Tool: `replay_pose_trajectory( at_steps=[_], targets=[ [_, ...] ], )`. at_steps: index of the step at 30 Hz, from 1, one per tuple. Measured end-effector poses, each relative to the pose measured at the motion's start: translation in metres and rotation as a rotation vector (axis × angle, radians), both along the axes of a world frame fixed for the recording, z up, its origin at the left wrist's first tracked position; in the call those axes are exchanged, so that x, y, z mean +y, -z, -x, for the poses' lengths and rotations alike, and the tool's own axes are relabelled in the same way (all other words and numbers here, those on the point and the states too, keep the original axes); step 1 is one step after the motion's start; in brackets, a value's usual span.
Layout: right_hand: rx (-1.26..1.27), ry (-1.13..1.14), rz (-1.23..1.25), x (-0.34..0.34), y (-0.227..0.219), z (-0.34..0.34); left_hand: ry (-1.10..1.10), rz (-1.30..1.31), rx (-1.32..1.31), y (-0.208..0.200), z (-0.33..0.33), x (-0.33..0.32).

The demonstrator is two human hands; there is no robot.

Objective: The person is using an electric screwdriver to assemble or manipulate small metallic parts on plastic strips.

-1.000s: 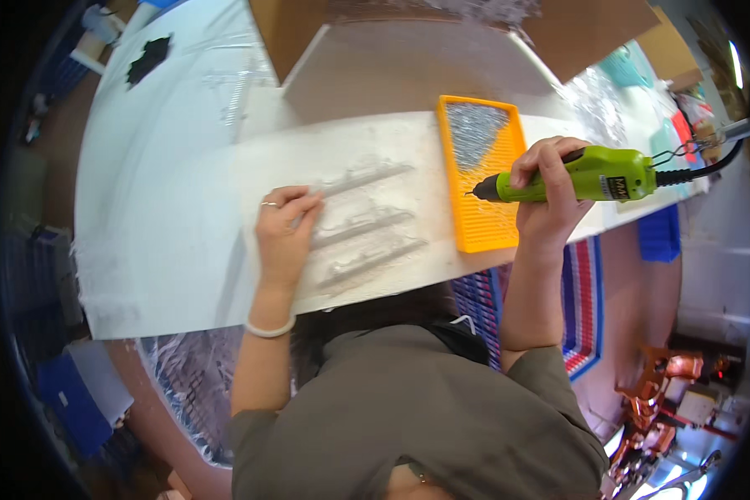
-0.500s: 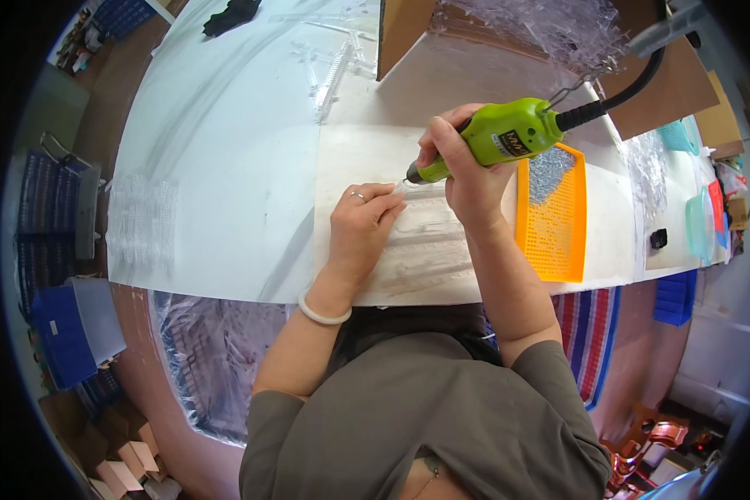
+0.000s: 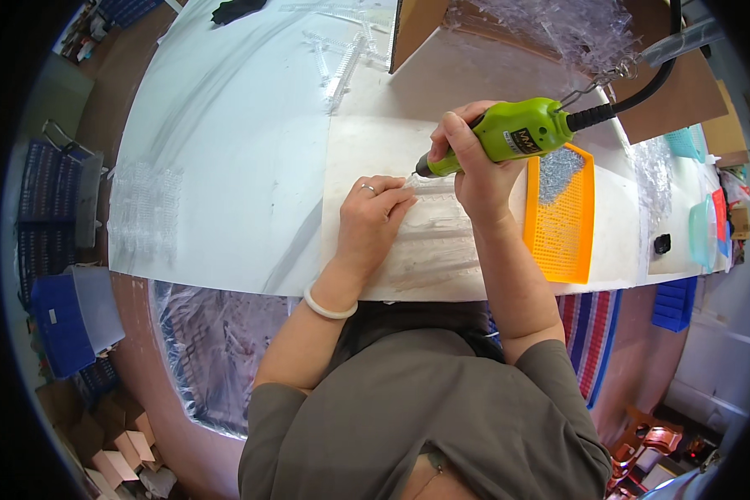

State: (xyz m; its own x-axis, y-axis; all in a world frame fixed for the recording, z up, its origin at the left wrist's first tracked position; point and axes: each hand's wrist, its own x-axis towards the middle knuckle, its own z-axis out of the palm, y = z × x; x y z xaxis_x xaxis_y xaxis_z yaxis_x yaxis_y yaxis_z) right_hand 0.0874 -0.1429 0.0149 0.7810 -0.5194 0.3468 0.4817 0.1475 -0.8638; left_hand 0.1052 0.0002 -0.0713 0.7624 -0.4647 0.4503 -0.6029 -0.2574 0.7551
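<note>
My right hand (image 3: 479, 162) is wrapped round a green electric screwdriver (image 3: 521, 129), whose tip points down and left toward the fingers of my other hand. My left hand (image 3: 371, 212), with a ring and a white bangle, pinches a small clear plastic piece (image 3: 410, 181) right at the tip. Fingers and tool cover much of that piece, so its full shape is hidden. Right of my right forearm lies an orange tray (image 3: 587, 221) with many small silvery screws (image 3: 558, 175) heaped at its far end.
Clear plastic strips (image 3: 342, 71) lie far on the white table (image 3: 242, 167), and more are stacked at its left edge (image 3: 146, 217). A cardboard box (image 3: 417, 33) with clear plastic pieces stands at the back. The screwdriver's black cable (image 3: 642, 96) and a chain rise to the upper right.
The view has shifted slightly, so the table things sit a little farther right. Both hands keep their hold, with the screwdriver tip still at the plastic piece.
</note>
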Motion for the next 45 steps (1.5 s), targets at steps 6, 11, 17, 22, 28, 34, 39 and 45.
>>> replay_pose_trajectory(
  at_steps=[6,11,17,22,28,34,39,45],
  targets=[
    [0.013,-0.001,0.023,0.000,0.001,0.002,0.002,-0.002,-0.011,-0.001,0.000,0.001],
    [0.034,-0.003,0.051,0.001,0.002,0.003,0.006,-0.004,-0.029,0.000,-0.002,0.001],
    [0.029,-0.004,0.074,0.002,0.001,0.004,0.008,-0.007,-0.028,-0.001,-0.002,0.001],
    [0.025,0.012,0.049,0.005,0.000,0.003,0.007,-0.010,-0.027,0.000,-0.002,0.001],
    [0.045,-0.013,0.070,0.006,-0.001,-0.002,0.002,-0.009,-0.017,-0.001,-0.001,0.000],
    [0.147,-0.006,0.173,0.007,-0.008,-0.011,-0.002,0.001,-0.006,0.002,-0.003,-0.001],
    [0.177,-0.050,0.199,0.009,-0.009,-0.016,0.005,-0.004,-0.025,0.001,-0.004,0.001],
    [0.188,-0.063,0.207,0.009,-0.006,-0.013,0.011,-0.017,-0.020,0.001,-0.002,0.001]
  ],
)
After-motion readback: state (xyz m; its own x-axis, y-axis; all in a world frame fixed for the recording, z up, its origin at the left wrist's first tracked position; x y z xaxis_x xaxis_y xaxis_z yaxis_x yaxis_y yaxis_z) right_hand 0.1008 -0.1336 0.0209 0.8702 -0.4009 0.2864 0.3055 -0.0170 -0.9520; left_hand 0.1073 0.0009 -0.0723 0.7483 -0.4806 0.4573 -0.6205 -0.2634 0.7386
